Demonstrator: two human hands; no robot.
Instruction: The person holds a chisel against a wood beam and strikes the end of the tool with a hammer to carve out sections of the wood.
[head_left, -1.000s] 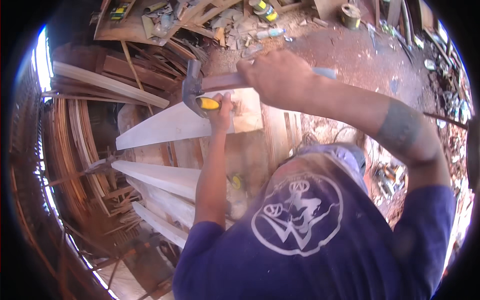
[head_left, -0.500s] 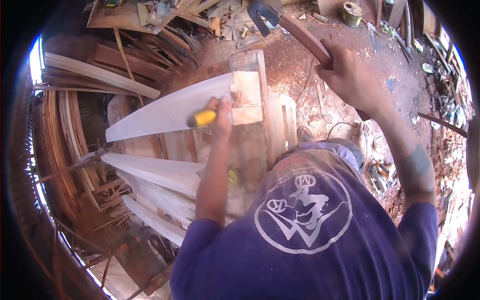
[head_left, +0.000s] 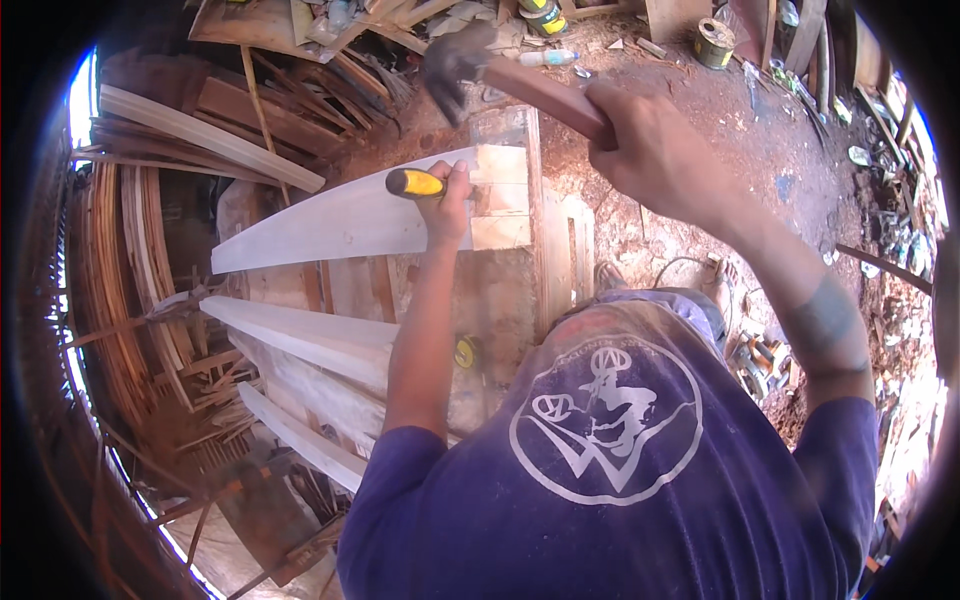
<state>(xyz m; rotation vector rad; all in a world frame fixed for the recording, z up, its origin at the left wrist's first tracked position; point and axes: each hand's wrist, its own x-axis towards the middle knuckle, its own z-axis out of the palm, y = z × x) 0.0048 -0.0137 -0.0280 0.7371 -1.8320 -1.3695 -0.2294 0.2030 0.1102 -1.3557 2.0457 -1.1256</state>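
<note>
My left hand (head_left: pixel 449 205) is closed around a chisel (head_left: pixel 420 184) with a yellow and black handle; its blade is hidden by the fingers. The hand rests at the end of a long pale tapered board (head_left: pixel 335 222), beside light wooden end pieces (head_left: pixel 500 192). In my right hand (head_left: pixel 655 150), closed on its wooden handle, a claw hammer (head_left: pixel 550 97) is raised. The dark hammer head, slightly blurred, hangs beyond and above the chisel's handle, apart from it.
Two more pale tapered pieces (head_left: pixel 310 325) lie nearer on the bench. A round yellow tape measure (head_left: pixel 466 352) sits by my left forearm. Stacked planks (head_left: pixel 110 280) stand at the left. Wood scraps and a tin (head_left: pixel 713 45) lie on the littered floor beyond.
The hammer has swung left and come down a little with my right hand. My left hand and the chisel have shifted slightly farther away, and the handle has tilted.
</note>
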